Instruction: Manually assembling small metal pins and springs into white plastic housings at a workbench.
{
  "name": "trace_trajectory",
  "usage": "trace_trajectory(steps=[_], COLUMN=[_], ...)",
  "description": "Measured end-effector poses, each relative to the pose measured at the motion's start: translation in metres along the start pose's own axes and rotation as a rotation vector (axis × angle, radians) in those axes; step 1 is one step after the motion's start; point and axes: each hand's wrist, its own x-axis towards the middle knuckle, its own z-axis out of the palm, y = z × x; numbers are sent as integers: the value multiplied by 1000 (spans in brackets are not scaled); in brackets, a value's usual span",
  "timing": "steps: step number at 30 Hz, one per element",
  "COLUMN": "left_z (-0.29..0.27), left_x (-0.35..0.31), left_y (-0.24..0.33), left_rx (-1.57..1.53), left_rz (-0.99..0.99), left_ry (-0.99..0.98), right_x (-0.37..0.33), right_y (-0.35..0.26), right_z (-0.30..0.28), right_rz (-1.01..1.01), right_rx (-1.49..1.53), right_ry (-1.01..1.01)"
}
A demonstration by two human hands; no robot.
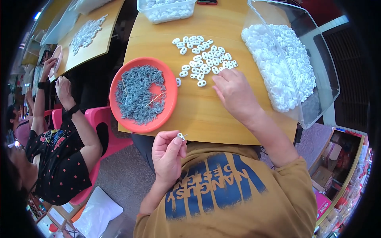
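My left hand [168, 152] is closed in front of the table edge, thumb and finger pinching a small white piece [181, 136] with a thin grey pin sticking out of it. Over the table, my right hand [237, 93] has its fingers curled together at the near right edge of the scattered white two-hole plastic pieces [204, 68]; whatever its fingertips hold is hidden. Left of these pieces sits a round red-orange bowl [171, 101] of small grey screw-like parts [139, 89], with two thin pale sticks lying on them.
At the right stands a large clear bin [339, 85] heaped with white pieces. A smaller clear tub [147, 15] of white pieces is at the back. On the left, another person [59, 154] works at a second table [99, 43], seated on a pink chair [115, 133].
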Motion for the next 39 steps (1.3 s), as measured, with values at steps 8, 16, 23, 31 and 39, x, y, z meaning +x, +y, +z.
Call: trace_trajectory(steps=[8, 16, 23, 31, 39], left_z=[0, 8, 21, 21, 30], left_x=[5, 1, -1, -2, 4], left_y=[-2, 1, 1, 2, 30], left_rx=[12, 49, 96, 42, -18], left_rz=[-7, -4, -24, -28, 73], left_ry=[-13, -5, 42, 10, -65], right_x=[2, 1, -4, -15, -77], right_y=[7, 9, 3, -30, -67], right_z=[9, 12, -9, -128, -69], right_rz=[66, 31, 42, 281, 196], right_rx=[86, 42, 203, 987, 1392], right_ry=[39, 89, 223, 524, -619])
